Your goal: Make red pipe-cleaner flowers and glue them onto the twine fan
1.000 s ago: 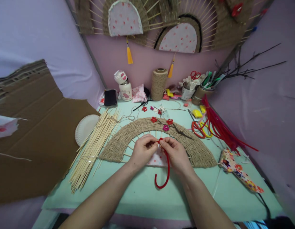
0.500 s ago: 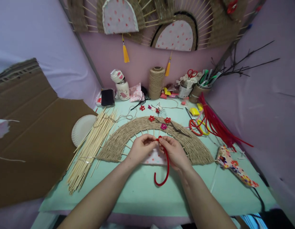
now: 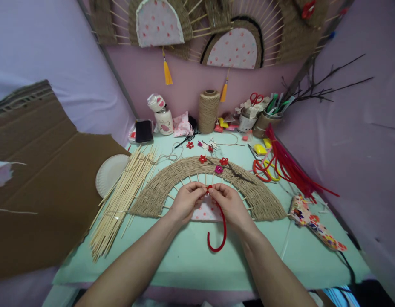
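A red pipe cleaner [image 3: 224,226] is pinched at its bent upper end between the fingertips of my left hand [image 3: 188,200] and my right hand [image 3: 229,204]. From my right fingers its loose part hangs down and curls to the left in a hook. Both hands are above a woven twine fan [image 3: 269,200] with bare stick ribs and a dotted white cloth centre [image 3: 207,212], partly hidden by my hands. Red flowers [image 3: 203,159], a magenta flower [image 3: 219,169] and a dark twig [image 3: 240,174] lie on the fan's upper band.
Left are bamboo sticks [image 3: 120,204], a paper plate [image 3: 109,177] and cardboard [image 3: 40,192]. A twine spool [image 3: 208,111] and white bottle [image 3: 164,121] stand behind. Scissors [image 3: 261,170], red pipe cleaners [image 3: 286,166] and a flower-patterned glue gun [image 3: 315,224] are right.
Both hands have shifted slightly, bringing the pinched end a little left and down. The pipe cleaner's hanging curve sits marginally lower.
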`<state>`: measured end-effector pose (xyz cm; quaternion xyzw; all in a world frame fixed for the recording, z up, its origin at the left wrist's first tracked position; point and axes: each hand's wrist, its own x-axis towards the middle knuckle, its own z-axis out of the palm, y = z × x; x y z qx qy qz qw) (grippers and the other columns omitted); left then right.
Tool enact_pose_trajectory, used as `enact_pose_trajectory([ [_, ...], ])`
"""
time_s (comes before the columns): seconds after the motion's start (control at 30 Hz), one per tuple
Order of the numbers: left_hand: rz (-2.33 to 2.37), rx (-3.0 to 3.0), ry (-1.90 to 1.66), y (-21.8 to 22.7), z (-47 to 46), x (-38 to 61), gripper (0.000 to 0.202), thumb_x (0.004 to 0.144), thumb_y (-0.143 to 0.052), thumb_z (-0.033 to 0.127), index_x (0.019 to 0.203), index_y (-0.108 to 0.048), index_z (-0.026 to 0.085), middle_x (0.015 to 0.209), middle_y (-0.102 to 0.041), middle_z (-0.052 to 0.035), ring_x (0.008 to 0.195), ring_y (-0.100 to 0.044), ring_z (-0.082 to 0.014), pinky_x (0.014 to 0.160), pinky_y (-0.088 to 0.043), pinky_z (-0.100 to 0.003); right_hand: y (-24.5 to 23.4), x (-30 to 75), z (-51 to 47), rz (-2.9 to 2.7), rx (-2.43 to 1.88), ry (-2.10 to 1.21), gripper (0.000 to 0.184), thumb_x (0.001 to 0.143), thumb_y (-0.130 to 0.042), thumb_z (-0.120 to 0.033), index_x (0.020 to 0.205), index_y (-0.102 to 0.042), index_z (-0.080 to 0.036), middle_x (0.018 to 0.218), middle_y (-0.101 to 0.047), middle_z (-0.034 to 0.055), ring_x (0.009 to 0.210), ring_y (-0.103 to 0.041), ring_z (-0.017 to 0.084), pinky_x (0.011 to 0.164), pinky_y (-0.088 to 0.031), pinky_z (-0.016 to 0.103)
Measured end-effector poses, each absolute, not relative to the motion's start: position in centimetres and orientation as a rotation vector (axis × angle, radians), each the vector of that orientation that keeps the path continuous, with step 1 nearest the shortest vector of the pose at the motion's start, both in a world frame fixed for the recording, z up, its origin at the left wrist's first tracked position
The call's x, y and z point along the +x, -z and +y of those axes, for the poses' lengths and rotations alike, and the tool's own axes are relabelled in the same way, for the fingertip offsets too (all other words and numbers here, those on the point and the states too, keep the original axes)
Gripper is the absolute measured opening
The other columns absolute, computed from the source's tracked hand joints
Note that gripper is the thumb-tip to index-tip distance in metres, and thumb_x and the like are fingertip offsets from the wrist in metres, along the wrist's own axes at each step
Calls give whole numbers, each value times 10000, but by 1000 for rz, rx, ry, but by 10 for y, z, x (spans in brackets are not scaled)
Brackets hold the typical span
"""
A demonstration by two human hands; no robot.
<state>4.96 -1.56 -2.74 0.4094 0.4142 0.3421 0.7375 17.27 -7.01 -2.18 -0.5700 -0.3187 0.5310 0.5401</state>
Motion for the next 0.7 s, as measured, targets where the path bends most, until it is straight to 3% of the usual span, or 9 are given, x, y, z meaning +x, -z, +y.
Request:
enact_pose_trajectory([
  [0.17,934,1229,-829,25,-14,49,111,689,-679,260,707,-664,152,710,-630,-12,685,-544,-111,673,-416,-225,21,175,-69,-618,-1256,-1350,298,679,-724,-434,709,-576,-177,545,-477,-55,485,-383,82,476,-276,223],
  [0.37,992,1211,-824,29,-14,50,159,718,-660,310,734,-649,151,664,-591,2,602,-495,-99,583,-384,-219,24,177,-69,-652,-1287,-1327,316,688,-710,-460,740,-629,-159,639,-552,-15,551,-439,99,539,-334,235],
  [0.7,980,1203,-829,27,-16,52,155,670,-694,288,740,-657,155,730,-643,-14,676,-555,-121,652,-426,-234,28,177,-69,-756,-1380,-1176,284,711,-680,-446,702,-606,-172,628,-543,-22,561,-436,110,526,-336,234],
])
